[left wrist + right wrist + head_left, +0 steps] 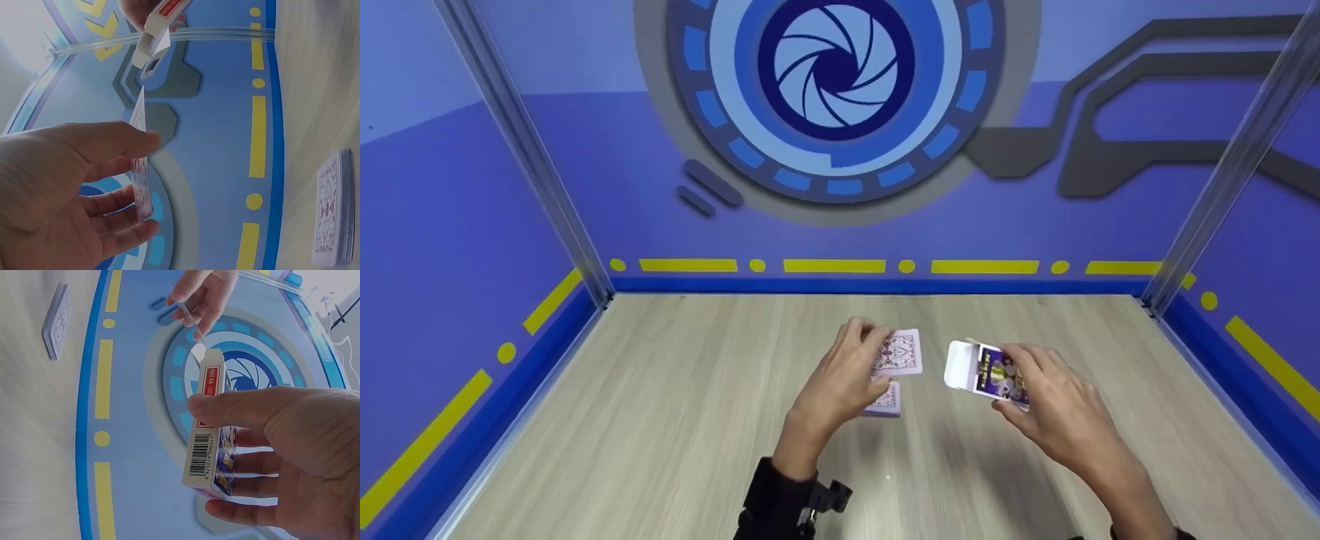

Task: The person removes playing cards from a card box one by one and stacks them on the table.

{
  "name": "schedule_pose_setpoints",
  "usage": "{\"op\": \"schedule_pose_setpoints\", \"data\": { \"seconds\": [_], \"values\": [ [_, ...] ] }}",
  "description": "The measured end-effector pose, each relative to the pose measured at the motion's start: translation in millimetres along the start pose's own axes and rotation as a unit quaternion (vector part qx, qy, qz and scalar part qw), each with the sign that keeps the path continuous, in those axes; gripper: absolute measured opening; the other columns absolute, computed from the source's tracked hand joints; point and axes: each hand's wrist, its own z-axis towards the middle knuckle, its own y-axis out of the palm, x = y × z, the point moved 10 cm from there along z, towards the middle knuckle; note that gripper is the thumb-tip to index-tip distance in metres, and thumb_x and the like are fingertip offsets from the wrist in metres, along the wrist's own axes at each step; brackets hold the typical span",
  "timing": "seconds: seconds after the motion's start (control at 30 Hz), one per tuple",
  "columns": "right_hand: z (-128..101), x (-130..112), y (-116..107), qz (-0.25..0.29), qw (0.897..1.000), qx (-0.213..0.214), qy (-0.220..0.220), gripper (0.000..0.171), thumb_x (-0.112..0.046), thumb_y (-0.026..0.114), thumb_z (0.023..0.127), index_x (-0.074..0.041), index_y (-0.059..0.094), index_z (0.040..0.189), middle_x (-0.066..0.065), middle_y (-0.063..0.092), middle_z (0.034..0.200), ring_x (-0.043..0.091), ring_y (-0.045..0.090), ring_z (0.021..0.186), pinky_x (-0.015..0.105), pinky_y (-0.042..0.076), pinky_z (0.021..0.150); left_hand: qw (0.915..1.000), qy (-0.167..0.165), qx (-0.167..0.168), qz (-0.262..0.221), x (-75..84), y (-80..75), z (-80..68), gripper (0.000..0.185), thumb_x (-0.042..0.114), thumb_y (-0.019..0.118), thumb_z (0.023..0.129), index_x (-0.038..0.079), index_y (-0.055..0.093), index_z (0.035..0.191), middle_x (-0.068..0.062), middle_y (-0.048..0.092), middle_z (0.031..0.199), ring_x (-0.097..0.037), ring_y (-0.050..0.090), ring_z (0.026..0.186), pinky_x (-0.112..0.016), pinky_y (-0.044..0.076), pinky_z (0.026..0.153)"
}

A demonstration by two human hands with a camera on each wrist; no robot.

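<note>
Blue walls enclose the wooden tabletop [660,420]. I see my left hand [840,382] pinching a few cards [901,352] above the deck [885,400]. My right hand [1054,409] grips the card box [986,371], open flap facing left toward those cards.

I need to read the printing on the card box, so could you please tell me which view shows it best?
The right wrist view: the card box fills the frame, its barcode side sharp. The head view shows its open flap and purple face, small. The left wrist view catches only its open end.
</note>
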Motion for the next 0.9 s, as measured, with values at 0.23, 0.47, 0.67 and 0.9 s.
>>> {"op": "schedule_pose_setpoints", "data": {
  "seconds": [0.23,0.47,0.67,0.9],
  "values": [
    [0.4,-0.4,0.9,-0.001,1.000,-0.001,-0.002,0.073,-0.017,0.094,0.074,-0.002,0.058,0.136,0.019,0.063,0.126,0.036,0.063,0.108,0.058,0.054,0.077,0.9995,-0.020,-0.018,0.016,-16.1,8.5,2.6,0.064,0.010,0.078,0.088,0.009,0.053,0.148,-0.012,0.049,0.140,-0.026,0.050,0.129,-0.041,0.043,0.110],
    [-0.2,-1.9,2.5,-0.003,1.000,-0.001,-0.001,0.073,-0.019,0.094,0.075,-0.002,0.059,0.136,0.020,0.063,0.126,0.037,0.063,0.108,0.059,0.054,0.077,0.9976,-0.044,-0.047,0.025,-32.0,23.6,2.5,0.065,0.008,0.077,0.087,0.010,0.054,0.148,-0.013,0.051,0.140,-0.027,0.048,0.132,-0.044,0.042,0.110],
    [-0.3,-0.8,4.7,-0.001,1.000,-0.008,0.005,0.073,-0.020,0.094,0.075,-0.001,0.059,0.136,0.020,0.063,0.127,0.037,0.063,0.109,0.060,0.053,0.079,0.9942,-0.061,-0.082,0.033,-42.3,42.7,3.9,0.062,0.010,0.078,0.089,0.007,0.056,0.146,-0.012,0.054,0.137,-0.027,0.051,0.129,-0.044,0.042,0.110],
    [-0.8,-0.3,6.4,0.000,1.000,-0.011,0.003,0.073,-0.020,0.094,0.075,-0.001,0.059,0.136,0.020,0.063,0.127,0.037,0.063,0.109,0.059,0.054,0.079,0.9915,-0.064,-0.102,0.050,-51.8,64.8,4.8,0.058,0.008,0.080,0.085,0.006,0.062,0.140,-0.011,0.060,0.130,-0.026,0.057,0.119,-0.044,0.047,0.104]
  ]
}}
